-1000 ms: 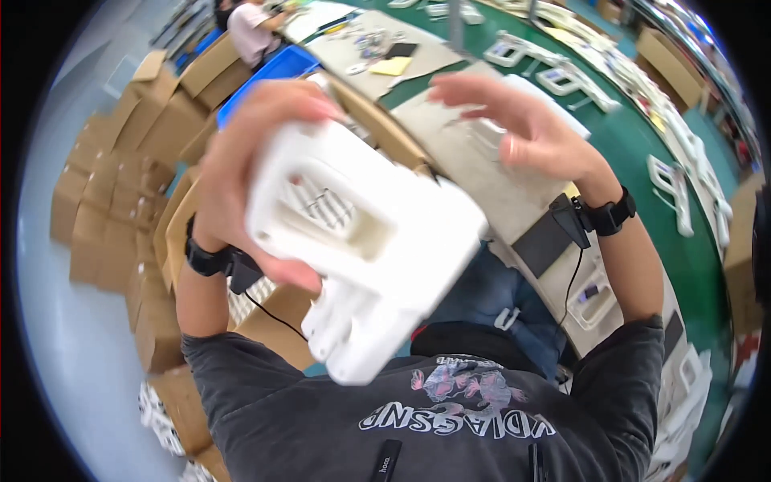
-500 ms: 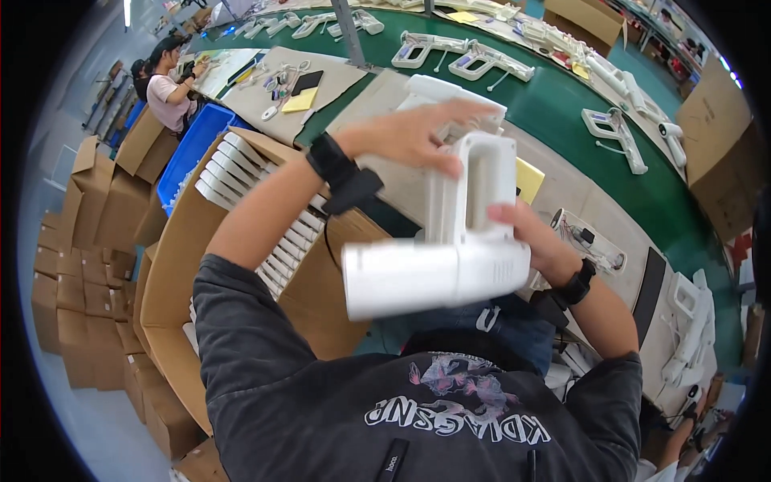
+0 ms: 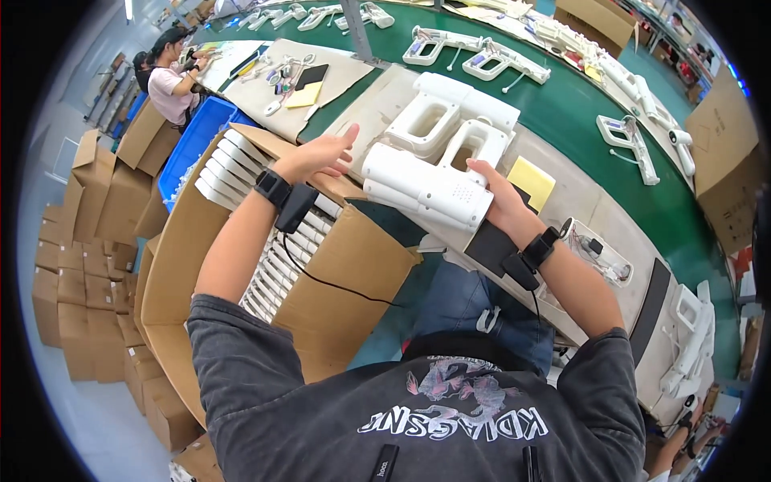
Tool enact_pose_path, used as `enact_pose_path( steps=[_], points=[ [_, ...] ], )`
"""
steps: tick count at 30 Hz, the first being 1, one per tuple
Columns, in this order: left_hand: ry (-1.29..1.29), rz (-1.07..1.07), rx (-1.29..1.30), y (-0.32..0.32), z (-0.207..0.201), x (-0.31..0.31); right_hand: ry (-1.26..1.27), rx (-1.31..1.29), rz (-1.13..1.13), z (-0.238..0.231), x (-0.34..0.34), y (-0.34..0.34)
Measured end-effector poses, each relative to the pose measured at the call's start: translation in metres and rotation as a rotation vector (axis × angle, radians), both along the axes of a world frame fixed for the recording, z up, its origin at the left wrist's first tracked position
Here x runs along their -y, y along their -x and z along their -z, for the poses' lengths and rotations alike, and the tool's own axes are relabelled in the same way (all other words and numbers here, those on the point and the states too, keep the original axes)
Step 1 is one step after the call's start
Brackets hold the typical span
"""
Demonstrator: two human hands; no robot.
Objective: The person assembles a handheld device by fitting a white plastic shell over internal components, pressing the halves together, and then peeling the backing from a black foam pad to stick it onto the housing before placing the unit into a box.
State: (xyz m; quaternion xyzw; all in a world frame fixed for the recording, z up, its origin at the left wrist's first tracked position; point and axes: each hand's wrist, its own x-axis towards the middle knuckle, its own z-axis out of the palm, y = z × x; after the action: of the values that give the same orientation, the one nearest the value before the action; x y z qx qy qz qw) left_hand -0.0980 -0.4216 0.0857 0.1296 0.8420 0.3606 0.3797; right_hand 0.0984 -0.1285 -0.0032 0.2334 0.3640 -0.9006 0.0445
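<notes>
A white plastic housing (image 3: 426, 186) with a thick tube-shaped body and a loop handle lies low over the near edge of the workbench. Its right end is gripped by my right hand (image 3: 504, 201), the thumb near the handle and the other fingers mostly hidden. My left hand (image 3: 317, 157) is off to the left, fingers apart with nothing in them, above the rim of an open cardboard box (image 3: 345, 281). Just behind the held housing, a similar white housing (image 3: 462, 100) rests on the bench; whether the two touch I cannot tell.
White parts (image 3: 277, 261) stand in rows inside the box. Beyond it is a blue bin (image 3: 193, 145). A yellow pad (image 3: 532, 181) and an opened white shell with wires (image 3: 594, 251) lie to the right. Along the green conveyor (image 3: 554, 108) lie several white assemblies. A co-worker (image 3: 170, 84) is at far left.
The white housing has come down from in front of me to the bench and turned. My left hand has let go of it and moved left; my right hand still holds it.
</notes>
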Motion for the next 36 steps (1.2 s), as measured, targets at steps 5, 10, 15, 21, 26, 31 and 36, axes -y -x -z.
enact_pose_path(
  steps=[5, 10, 15, 21, 26, 31, 36],
  points=[
    [0.084, 0.118, 0.092, -0.014, -0.010, -0.020, -0.032, -0.003, 0.101, 0.010, -0.001, -0.004],
    [-0.074, 0.111, 0.428, -0.022, 0.002, -0.049, -0.115, 0.063, 0.174, 0.005, 0.019, 0.009],
    [-0.179, 0.013, 0.406, -0.030, 0.018, -0.056, -0.694, 0.122, -0.084, -0.009, 0.000, 0.006],
    [-0.166, -0.093, 0.538, -0.031, 0.022, -0.057, -0.789, 0.095, -0.093, 0.009, -0.014, 0.008],
    [-0.293, -0.122, 0.584, -0.036, 0.022, -0.058, -0.793, 0.179, -0.247, 0.001, -0.030, 0.009],
    [-0.113, -0.151, 0.267, -0.046, 0.005, -0.056, -1.163, -0.017, 0.052, -0.027, -0.020, -0.018],
    [0.049, 0.053, -0.152, -0.047, -0.032, -0.039, -2.017, -0.812, -0.095, -0.052, -0.041, -0.021]
  ],
)
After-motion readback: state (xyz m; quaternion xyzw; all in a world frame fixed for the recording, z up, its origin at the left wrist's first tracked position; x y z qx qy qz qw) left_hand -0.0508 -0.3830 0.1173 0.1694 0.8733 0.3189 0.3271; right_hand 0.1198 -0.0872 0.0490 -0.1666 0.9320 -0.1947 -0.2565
